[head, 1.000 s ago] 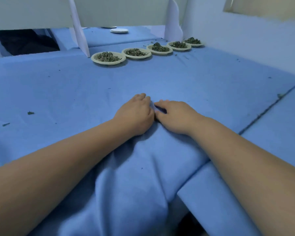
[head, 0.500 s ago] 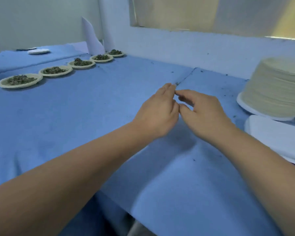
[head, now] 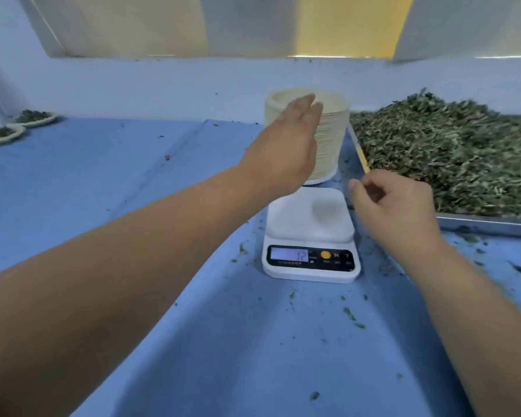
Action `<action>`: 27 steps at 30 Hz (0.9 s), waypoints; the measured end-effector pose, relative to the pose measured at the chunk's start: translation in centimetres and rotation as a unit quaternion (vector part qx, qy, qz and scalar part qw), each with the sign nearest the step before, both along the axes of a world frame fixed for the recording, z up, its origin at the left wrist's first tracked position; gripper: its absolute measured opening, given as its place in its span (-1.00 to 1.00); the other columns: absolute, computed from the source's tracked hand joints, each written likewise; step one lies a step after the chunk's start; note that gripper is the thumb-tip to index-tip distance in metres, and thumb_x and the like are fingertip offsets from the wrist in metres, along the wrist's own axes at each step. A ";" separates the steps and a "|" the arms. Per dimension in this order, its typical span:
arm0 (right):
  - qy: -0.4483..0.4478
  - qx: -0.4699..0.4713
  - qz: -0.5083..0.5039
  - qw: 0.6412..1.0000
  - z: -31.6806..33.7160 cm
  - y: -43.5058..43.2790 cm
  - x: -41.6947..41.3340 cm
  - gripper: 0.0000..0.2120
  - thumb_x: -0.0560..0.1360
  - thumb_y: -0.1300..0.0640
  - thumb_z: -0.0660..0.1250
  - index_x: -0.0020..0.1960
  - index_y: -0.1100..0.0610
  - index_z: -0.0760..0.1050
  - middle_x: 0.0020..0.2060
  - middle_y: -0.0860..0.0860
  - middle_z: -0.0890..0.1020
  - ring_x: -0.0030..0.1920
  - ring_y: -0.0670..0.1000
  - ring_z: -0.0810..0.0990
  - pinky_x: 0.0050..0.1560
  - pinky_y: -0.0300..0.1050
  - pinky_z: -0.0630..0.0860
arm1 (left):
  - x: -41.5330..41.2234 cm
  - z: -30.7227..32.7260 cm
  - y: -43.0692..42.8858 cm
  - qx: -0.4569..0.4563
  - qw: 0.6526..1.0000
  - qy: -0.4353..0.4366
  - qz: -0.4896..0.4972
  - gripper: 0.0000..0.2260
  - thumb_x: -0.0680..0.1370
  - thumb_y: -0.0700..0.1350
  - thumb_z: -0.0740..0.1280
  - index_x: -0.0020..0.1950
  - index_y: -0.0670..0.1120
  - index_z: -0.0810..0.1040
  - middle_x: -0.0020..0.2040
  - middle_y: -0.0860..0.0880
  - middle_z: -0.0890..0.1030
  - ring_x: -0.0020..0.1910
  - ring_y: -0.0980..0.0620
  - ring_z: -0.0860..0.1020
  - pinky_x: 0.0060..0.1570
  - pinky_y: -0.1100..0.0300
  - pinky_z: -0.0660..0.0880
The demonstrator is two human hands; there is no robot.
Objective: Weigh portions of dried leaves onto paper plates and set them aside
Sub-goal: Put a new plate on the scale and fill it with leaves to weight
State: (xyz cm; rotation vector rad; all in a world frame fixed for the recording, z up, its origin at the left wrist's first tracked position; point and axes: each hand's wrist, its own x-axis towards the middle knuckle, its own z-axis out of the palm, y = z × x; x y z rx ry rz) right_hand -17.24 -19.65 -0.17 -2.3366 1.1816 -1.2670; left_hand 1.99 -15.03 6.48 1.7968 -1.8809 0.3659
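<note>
Plate stack (head: 331, 145) — behind left fingers (head: 303, 104)

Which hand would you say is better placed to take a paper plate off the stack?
Probably the left hand: its straight fingers are up at the top of the plate stack. The right hand sits lower, loosely curled, between the scale and the leaf tray.

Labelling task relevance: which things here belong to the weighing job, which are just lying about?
Job: stack of paper plates, digital scale, tray of dried leaves, filled plates.
Lying about: loose leaf bits on the blue cloth.
</note>
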 end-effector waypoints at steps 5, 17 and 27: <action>0.015 0.004 -0.005 1.000 -0.9 -1.6 -0.5 -0.75 0.54 0.33 0.31 0.15 0.10 0.60 -0.08 -0.06 0.62 -0.10 -0.09 0.52 0.06 -0.15 0.52 | 0.1 2.8 -5.8 0.007 0.995 -0.087 0.051 -0.69 0.64 -0.32 0.11 0.38 -0.23 0.40 0.40 -0.17 0.41 0.47 -0.15 0.29 0.17 0.03 0.37; 0.007 0.043 0.025 0.999 -1.2 -2.2 -0.4 -0.43 0.47 0.50 0.25 0.34 0.02 0.53 -0.06 -0.12 0.57 0.04 0.02 0.52 0.04 -0.08 0.50 | 0.7 3.6 -8.0 0.090 0.976 -0.160 0.120 -0.77 0.55 -0.31 0.17 0.06 -0.18 0.59 -0.18 -0.10 0.50 -0.19 -0.13 0.49 -0.23 0.08 0.40; -0.002 -0.015 0.036 0.999 -1.7 -2.2 -0.2 -0.50 0.46 0.48 0.21 0.26 0.08 0.60 -0.06 -0.12 0.58 0.10 0.00 0.49 0.10 -0.12 0.48 | 1.5 4.8 -8.2 0.085 0.972 -0.189 0.106 -0.84 0.60 -0.26 0.18 0.05 -0.20 0.56 -0.06 -0.14 0.57 -0.13 -0.18 0.54 -0.25 0.07 0.41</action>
